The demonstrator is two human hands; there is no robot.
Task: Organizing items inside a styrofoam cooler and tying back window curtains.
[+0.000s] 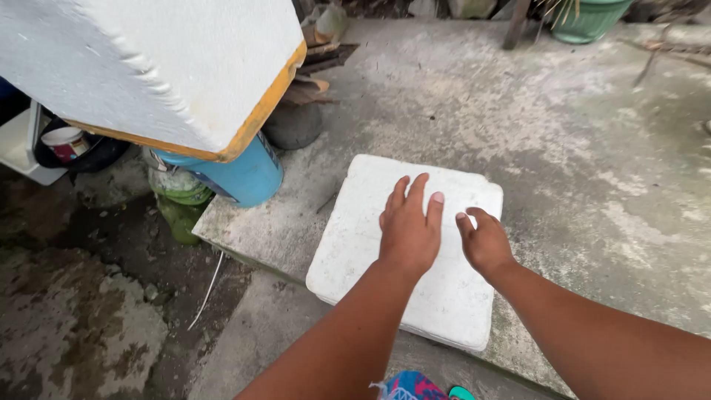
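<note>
Left hand (pixel 409 231) lies flat on the white foam slab (pixel 355 244), right hand (pixel 485 243) alongside.

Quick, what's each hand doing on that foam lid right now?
Left hand: open, fingers spread flat on the white foam lid, holding nothing.
Right hand: open, loosely curled over the lid, holding nothing; contact cannot be told.

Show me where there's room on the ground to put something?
The bare concrete slab right of the white foam lid, up toward the green pot, is open. It's crowded left, around the blue container under the big foam box.
</note>
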